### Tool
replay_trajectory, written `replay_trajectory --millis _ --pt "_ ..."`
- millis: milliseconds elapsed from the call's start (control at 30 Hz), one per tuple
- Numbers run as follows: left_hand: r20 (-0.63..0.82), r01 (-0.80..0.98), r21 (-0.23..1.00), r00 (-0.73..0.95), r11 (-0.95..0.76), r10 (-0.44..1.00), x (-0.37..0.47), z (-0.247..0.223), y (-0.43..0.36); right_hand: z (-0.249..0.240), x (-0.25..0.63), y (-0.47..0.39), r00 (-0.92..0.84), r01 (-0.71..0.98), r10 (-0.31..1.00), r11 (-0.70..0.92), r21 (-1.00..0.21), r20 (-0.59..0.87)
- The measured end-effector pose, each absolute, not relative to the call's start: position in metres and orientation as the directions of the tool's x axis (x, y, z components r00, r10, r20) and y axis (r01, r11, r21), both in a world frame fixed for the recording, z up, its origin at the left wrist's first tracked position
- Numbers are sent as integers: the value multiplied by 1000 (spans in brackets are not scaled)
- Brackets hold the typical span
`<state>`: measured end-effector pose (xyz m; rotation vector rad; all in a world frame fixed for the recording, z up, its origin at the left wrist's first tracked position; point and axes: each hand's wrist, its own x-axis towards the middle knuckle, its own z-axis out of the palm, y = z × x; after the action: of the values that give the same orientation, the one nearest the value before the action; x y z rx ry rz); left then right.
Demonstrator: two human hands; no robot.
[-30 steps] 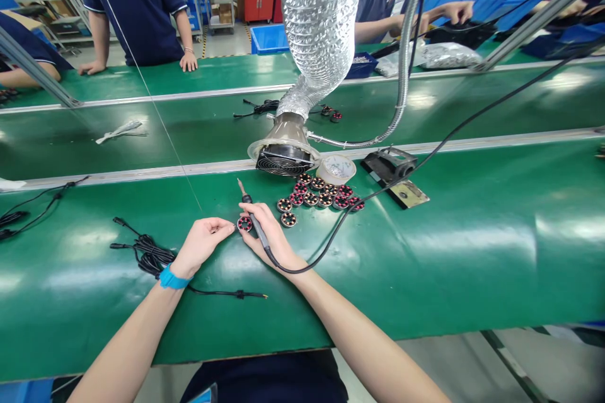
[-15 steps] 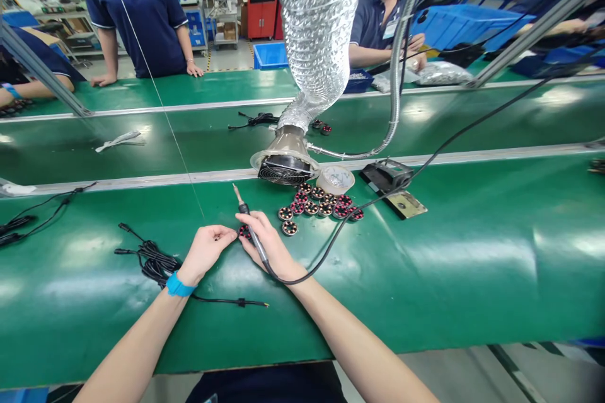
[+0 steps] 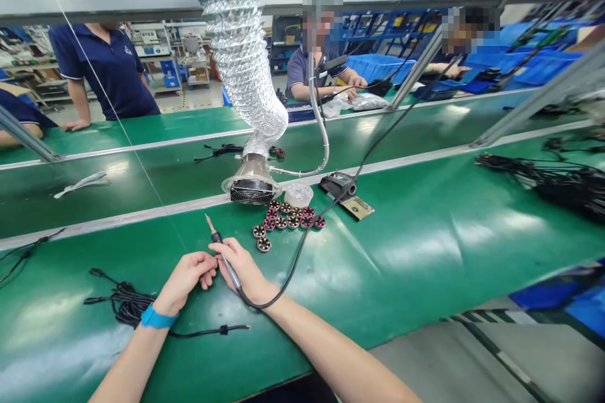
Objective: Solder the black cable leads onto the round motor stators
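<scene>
My right hand [image 3: 243,272] is wrapped around a soldering iron [image 3: 227,264], whose bare tip points up and away from me. My left hand [image 3: 193,274], with a blue wrist strap [image 3: 158,317], meets the right fingertips. Its fingers are curled closed, and what they pinch, if anything, is hidden. Beyond the hands, several small round motor stators [image 3: 281,222] with red or copper windings lie in a cluster. A coiled black cable [image 3: 125,303] lies left of my left hand, its stripped end [image 3: 243,327] nearer me.
A fume extractor fan [image 3: 254,191] hangs from a silver duct beyond the hands. Behind the stators are a tape roll [image 3: 299,194] and a soldering iron stand [image 3: 343,189]. The iron's cord arcs rightward. Black cables [image 3: 562,186] pile at far right. Co-workers sit and stand across the bench.
The view has turned up and to the right, bringing in the cable pile and another co-worker. The round stator seen between my hands is now hidden. My left fingers have curled in more.
</scene>
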<state>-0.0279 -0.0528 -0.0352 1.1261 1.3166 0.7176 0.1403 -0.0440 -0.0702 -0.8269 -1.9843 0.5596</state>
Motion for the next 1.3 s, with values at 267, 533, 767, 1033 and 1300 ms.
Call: replay_trajectory --millis 267,533,767,1033,1300 --pt "-304 -18 952 61 305 951 -21 -39 -46 -71 131 -53 -204 180 799 598 -781 566" --pt "-279 101 952 -102 289 955 -32 -30 -12 -38 166 -49 -378 555 736 666 -499 562" --pt "-174 174 961 -218 214 960 -54 -26 29 -36 215 -62 -469 671 695 681 -292 544" --pt "7 497 865 -154 71 988 -111 0 -32 -64 250 -75 -413 709 742 626 -324 528" --pt "-156 918 392 134 -63 979 -162 11 -94 -66 234 -69 -431 675 731 650 -348 530"
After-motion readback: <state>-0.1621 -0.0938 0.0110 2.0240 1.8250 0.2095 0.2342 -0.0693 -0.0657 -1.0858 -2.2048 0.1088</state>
